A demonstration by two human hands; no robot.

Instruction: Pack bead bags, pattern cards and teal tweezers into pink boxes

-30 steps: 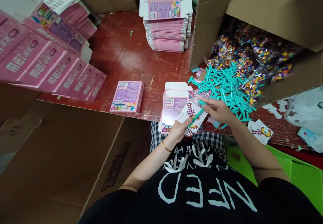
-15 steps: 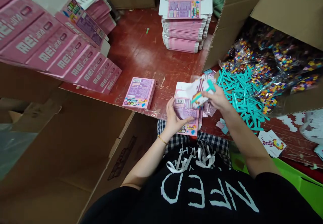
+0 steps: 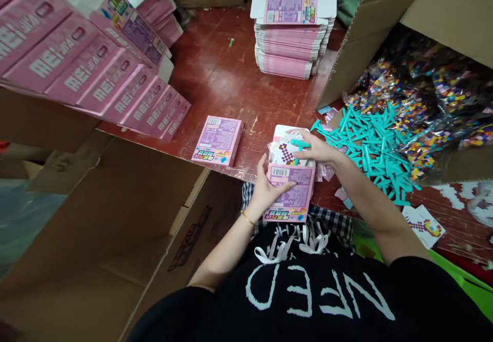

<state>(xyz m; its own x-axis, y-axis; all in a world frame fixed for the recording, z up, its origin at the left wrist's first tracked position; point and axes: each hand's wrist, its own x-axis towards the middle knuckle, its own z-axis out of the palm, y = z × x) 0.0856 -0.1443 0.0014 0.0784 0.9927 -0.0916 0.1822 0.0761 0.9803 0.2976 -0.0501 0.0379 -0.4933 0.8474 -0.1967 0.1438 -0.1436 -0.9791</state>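
Note:
My left hand (image 3: 268,185) grips a pink and purple printed box (image 3: 289,194), its thumb across the face and its fingers at the left side. The box's end away from me is open, with a white flap (image 3: 288,128) sticking up. At that opening my right hand (image 3: 314,149) is closed around a printed card (image 3: 284,153) and a turquoise T-shaped plastic tool (image 3: 299,144); their lower ends are at the box mouth. Another pink box (image 3: 217,140), shut, lies on the table to the left.
Turquoise tools (image 3: 372,147) lie heaped at right beside a carton (image 3: 346,39) of bagged coloured pieces. Flattened boxes (image 3: 287,49) are stacked at the back; finished-looking pink boxes (image 3: 90,70) stand in a row at left. A large open carton (image 3: 96,239) sits below the table edge.
My right hand has brought the card and turquoise tool down and left to the box mouth. The box, in my left hand, is now fully in sight and slightly nearer my body.

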